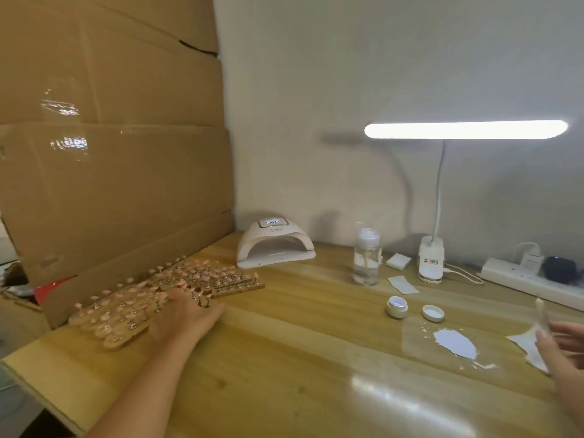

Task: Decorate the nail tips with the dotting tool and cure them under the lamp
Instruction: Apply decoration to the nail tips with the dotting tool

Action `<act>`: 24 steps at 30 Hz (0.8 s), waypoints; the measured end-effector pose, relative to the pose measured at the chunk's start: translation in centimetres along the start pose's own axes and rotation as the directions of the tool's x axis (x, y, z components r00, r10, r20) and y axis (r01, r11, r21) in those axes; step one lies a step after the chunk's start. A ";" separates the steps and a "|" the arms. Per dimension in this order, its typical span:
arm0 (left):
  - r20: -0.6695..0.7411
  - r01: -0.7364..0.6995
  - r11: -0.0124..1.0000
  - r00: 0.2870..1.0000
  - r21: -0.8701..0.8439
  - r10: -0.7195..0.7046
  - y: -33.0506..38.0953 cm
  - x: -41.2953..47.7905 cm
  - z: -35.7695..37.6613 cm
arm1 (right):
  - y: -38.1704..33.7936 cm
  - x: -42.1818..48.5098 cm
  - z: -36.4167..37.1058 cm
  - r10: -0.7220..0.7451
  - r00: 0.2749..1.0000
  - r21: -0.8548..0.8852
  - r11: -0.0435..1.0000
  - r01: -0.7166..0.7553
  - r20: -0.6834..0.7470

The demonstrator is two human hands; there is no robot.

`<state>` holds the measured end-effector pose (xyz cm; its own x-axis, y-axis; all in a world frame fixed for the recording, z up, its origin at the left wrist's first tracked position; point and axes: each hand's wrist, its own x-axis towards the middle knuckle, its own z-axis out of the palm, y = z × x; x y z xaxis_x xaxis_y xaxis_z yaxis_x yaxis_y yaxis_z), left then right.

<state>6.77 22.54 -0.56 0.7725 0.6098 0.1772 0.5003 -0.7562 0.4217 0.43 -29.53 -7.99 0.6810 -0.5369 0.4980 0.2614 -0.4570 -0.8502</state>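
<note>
Nail tips (215, 275), pale pink, sit on wooden strips (240, 292).

Rows of pink nail tips (189, 276) stand on wooden strips (126, 338) at the desk's (284, 358) left, the white arched lamp (275, 248) sits just behind them with its opening facing forward, and the thin dotting tool (541, 314) points upright in the right hand (562, 352).

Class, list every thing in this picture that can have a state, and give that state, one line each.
Desk lamp, lit.
Curing lamp, display lit.
Small jar, open.
Lid, off, beside the jar.
Bottle, upright, capped.
Power strip, plugs in.
Left hand, flat, at the nail tip rack.
Right hand, pinching the dotting tool.
</note>
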 end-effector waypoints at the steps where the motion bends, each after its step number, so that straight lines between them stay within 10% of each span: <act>1: 0.007 0.003 1.000 1.000 0.006 -0.003 0.0 -0.1 -0.2 | -0.9 0.1 0.5 -0.056 0.997 -0.055 0.997 0.054 -0.043; 16: 0.336 -0.258 0.961 0.918 0.098 0.212 -4.2 -7.6 -6.5 | -8.5 -3.6 -2.9 0.025 0.999 -0.242 0.970 -0.018 0.024; 24: 0.652 -0.545 0.724 0.371 -0.423 0.661 2.5 -13.2 -5.8 | -10.5 -3.2 -3.1 0.384 0.919 0.241 0.887 -0.395 0.091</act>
<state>-4.45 13.99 3.32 0.8726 -0.4277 -0.2357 -0.2241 -0.7795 0.5849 -6.65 -25.21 -0.17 0.7882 -0.6045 0.1153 0.1280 -0.0223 -0.9915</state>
